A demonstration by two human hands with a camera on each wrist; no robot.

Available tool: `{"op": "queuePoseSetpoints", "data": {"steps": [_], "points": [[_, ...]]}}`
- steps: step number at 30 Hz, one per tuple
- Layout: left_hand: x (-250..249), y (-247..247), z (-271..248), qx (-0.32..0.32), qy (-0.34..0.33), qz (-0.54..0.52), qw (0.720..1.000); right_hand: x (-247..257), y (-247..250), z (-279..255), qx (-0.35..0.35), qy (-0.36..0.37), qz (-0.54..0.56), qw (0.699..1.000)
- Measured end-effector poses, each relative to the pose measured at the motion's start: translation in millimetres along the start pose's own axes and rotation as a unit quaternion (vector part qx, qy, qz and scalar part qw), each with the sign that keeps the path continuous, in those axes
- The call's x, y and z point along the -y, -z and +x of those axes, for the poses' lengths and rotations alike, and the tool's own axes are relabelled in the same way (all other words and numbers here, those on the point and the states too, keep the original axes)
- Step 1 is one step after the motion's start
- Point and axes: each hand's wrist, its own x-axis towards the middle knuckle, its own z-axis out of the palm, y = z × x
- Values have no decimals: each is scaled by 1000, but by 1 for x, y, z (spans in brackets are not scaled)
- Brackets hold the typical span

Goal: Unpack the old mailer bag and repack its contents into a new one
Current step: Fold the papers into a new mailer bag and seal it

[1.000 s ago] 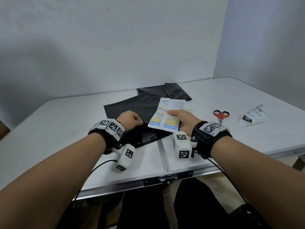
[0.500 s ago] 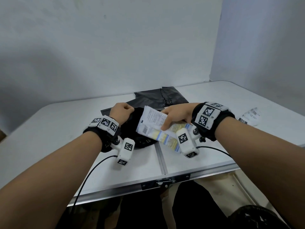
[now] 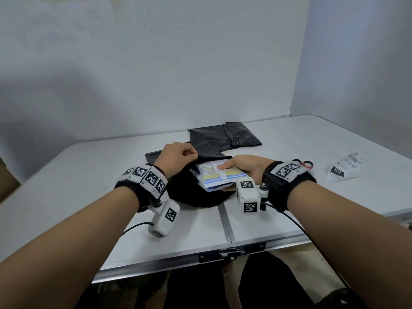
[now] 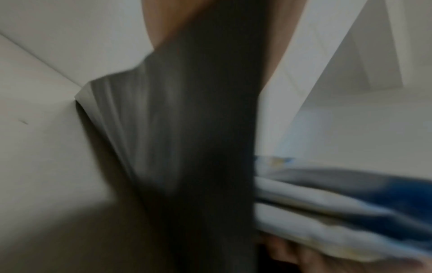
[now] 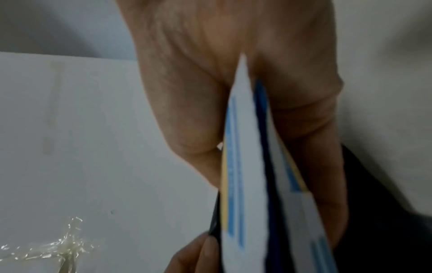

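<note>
The left hand [image 3: 176,155] has its fingers curled and pinches the upper edge of the mouth of the new black plastic mailer bag [image 3: 196,192], which lies on the white folding desk [image 3: 66,186] near the front edge, in the middle. The hand holds this edge lifted, so the mouth stands open toward 3 o'clock. In the left wrist view the black film [image 4: 198,147] hangs from the hand, but this picture is blurred.

The right hand [image 3: 247,167] is clamped on the folded stack of white papers with blue and yellow stripes [image 3: 219,177]: the thumb lies on top, and the fingers are under it. The stack lies at 9 o'clock from this hand and its far end is already inside the open mouth of the bag, just below the left hand. In the right wrist view the papers [image 5: 236,166] pass between the thumb and the fingers, with the black bag beside them.

At 12 o'clock from the hands, further back on the desk, lies the old crumpled black mailer bag [image 3: 225,138], flat. At 3 o'clock from the right hand, partly hidden behind the wrist band, are scissors with red handles [image 3: 304,163], and further at 3 o'clock lies a white shipping label with a barcode [image 3: 344,168].
</note>
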Motion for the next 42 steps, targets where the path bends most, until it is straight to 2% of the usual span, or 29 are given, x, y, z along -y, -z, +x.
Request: {"op": "queuePoseSetpoints", "data": {"steps": [6, 10, 11, 13, 16, 18, 20, 22, 25, 27, 29, 32, 35, 37, 39, 41, 42], "points": [[-11, -7, -1, -1, -1, -71, 997, -3, -23, 26, -36, 36, 99, 994], [-19, -6, -4, 27, 24, -213, 976, -1, -38, 43, -71, 95, 203, 972], [-20, -6, -5, 35, 27, -232, 972, -1, -38, 47, -62, 101, 212, 970], [-18, -6, -7, 43, 31, -244, 968, -1, -40, 50, -65, 95, 166, 979], [-4, -7, -8, 23, 64, -268, 961, 1, -34, 43, -137, 81, 33, 987], [9, -7, -11, -2, 119, -269, 956, 0, -21, 31, -176, 64, -67, 980], [23, -5, -18, 18, 193, -239, 952, -1, -3, 23, -195, 60, -141, 969], [32, -3, -28, 89, 271, -190, 940, 2, 17, 18, -252, 73, -155, 952], [38, -3, -39, 197, 347, -154, 904, 6, 43, 14, -379, 120, -152, 905], [34, -6, -44, 227, 364, -171, 887, 6, 51, 16, -414, 145, -213, 873], [25, -12, -48, 217, 371, -218, 876, 2, 53, 21, -420, 118, -309, 845], [11, -18, -55, 227, 374, -295, 850, -3, 50, 23, -381, 90, -349, 851], [6, -21, -59, 240, 364, -330, 837, -7, 54, 22, -385, 84, -317, 863], [6, -18, -62, 236, 359, -351, 832, -11, 58, 25, -377, 89, -267, 882], [5, -11, -62, 217, 350, -372, 832, -12, 64, 29, -335, 98, -189, 918], [4, 0, -54, 165, 337, -404, 834, -5, 64, 24, -288, 125, -63, 947], [4, 8, -46, 125, 330, -434, 829, 2, 61, 21, -269, 151, 12, 951]]}}
